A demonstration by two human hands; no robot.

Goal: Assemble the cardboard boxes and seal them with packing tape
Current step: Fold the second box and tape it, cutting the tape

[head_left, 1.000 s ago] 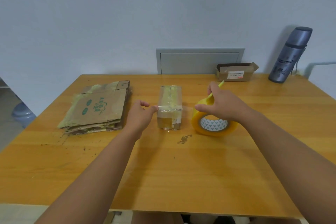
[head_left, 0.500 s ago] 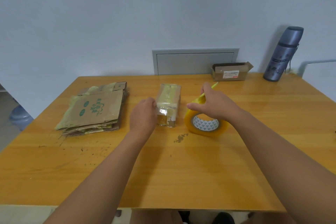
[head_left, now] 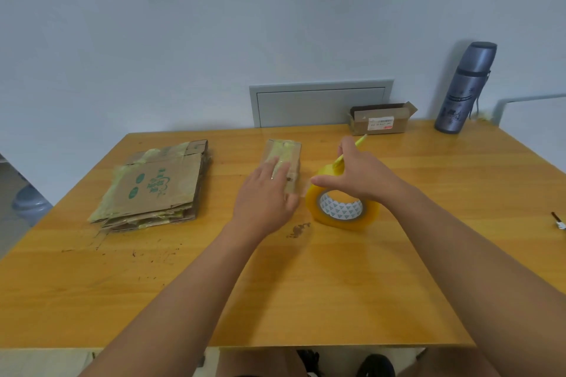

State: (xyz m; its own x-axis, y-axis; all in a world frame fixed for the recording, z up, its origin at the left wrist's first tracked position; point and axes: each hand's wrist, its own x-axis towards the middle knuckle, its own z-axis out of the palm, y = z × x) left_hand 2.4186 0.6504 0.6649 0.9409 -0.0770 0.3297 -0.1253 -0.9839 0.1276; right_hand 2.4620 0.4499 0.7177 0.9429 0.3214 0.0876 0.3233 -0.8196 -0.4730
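A small cardboard box (head_left: 291, 150) wrapped in clear tape stands in the middle of the wooden table (head_left: 306, 300). My left hand (head_left: 263, 196) lies flat on its near top, fingers straight, and hides its front end. Just right of the box lies a yellow roll of packing tape (head_left: 340, 214). My right hand (head_left: 364, 177) rests over the roll's far rim with the thumb stretched out to the left. Its fingers hold a thin yellow-green tool (head_left: 360, 141) that sticks out behind the hand.
A stack of flattened cardboard boxes (head_left: 156, 187) lies at the left. At the back stand an open small carton (head_left: 382, 121) and a grey flask (head_left: 467, 89). A small object (head_left: 559, 222) lies at the right edge; brown crumbs (head_left: 298, 229) sit near the roll.
My left hand has moved from the box's left side up onto its top and flattened out. The right hand stays on the tape roll with the tool.
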